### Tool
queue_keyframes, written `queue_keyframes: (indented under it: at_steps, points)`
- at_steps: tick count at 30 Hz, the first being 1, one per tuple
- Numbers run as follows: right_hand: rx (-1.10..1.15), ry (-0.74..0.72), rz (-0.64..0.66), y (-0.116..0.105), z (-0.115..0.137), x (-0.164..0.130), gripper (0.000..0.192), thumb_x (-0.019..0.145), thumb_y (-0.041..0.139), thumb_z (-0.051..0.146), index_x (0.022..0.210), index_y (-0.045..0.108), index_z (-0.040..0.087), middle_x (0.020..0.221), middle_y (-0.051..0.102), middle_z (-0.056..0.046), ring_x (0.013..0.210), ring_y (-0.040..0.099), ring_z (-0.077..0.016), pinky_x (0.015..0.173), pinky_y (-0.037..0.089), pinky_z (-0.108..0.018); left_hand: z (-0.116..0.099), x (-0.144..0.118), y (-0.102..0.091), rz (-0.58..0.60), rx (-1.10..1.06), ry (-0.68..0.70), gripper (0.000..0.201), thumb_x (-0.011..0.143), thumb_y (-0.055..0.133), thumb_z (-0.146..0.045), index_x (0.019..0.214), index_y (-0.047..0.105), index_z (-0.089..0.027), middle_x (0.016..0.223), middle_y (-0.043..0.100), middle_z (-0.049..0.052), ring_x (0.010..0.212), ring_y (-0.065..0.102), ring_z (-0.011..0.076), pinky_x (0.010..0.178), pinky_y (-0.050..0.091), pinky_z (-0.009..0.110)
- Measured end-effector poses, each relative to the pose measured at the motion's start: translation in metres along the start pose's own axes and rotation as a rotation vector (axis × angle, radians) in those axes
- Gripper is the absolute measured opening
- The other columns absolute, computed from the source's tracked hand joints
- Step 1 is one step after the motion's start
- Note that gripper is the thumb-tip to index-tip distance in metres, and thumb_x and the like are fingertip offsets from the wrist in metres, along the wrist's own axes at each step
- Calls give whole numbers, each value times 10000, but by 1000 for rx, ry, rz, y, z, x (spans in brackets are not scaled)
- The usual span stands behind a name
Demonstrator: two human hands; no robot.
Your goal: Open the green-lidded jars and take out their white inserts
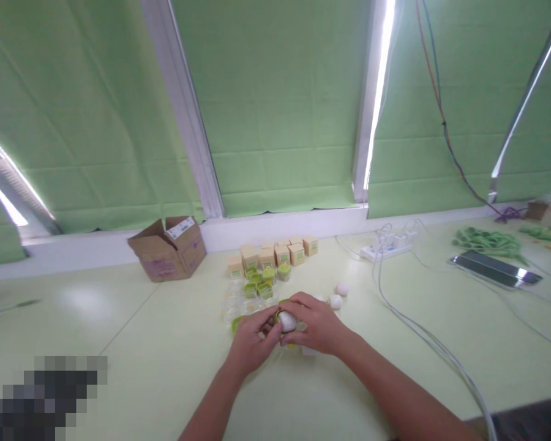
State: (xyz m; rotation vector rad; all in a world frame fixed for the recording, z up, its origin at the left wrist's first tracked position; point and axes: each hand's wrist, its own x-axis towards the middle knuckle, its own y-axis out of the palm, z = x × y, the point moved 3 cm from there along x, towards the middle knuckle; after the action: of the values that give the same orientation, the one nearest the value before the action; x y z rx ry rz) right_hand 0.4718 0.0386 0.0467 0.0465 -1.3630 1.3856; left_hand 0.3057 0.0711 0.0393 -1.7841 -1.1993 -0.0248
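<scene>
My left hand and my right hand meet over the pale green table, both closed around a small white rounded piece with a green rim. A green lid peeks out under my left hand. Just beyond lie several small green-lidded clear containers. Two white rounded pieces rest to the right of my right hand. A row of small tan boxes stands behind the containers.
An open cardboard box sits at the back left. A white power strip with cables lies to the right. Further right are a dark flat tray and green items. Green blinds cover the windows.
</scene>
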Motion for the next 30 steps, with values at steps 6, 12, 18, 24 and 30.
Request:
queue_keyframes:
  at_steps: [6,12,18,24,30]
  points:
    - [-9,-14,38,2,1,-2,396,792,635,449,1094,607,195,952,556,-67,844,551,-158,751,478,-264,-3,-2,2,19,86,3,219,824,484,-221,957,647,-158,690,627,-2,593,541,99,632,416,206]
    - [-8,-46,49,4,3,-2,361,848,565,437,1083,601,165,954,555,-83,856,550,-165,757,479,-276,-1,-2,5,54,155,28,250,845,441,-228,993,631,-164,779,645,25,676,562,129,674,414,239]
    - [28,-8,57,-2,3,0,368,848,565,448,1086,583,167,965,557,-86,898,542,-175,800,474,-294,0,-5,0,38,55,91,341,869,413,-265,1150,576,-159,878,647,61,762,579,148,749,440,281]
    - [59,37,18,-6,0,1,375,829,594,446,1085,577,173,949,555,-83,896,530,-181,815,470,-316,-4,-4,0,59,63,122,554,754,598,-253,1281,444,-184,828,570,19,682,505,118,678,436,253]
    - [162,62,-68,-13,-1,1,390,824,611,404,1131,566,167,1011,549,-92,939,526,-184,842,457,-319,-1,-1,1,-11,181,102,416,777,606,-302,1160,496,-184,778,548,1,635,451,111,612,396,238]
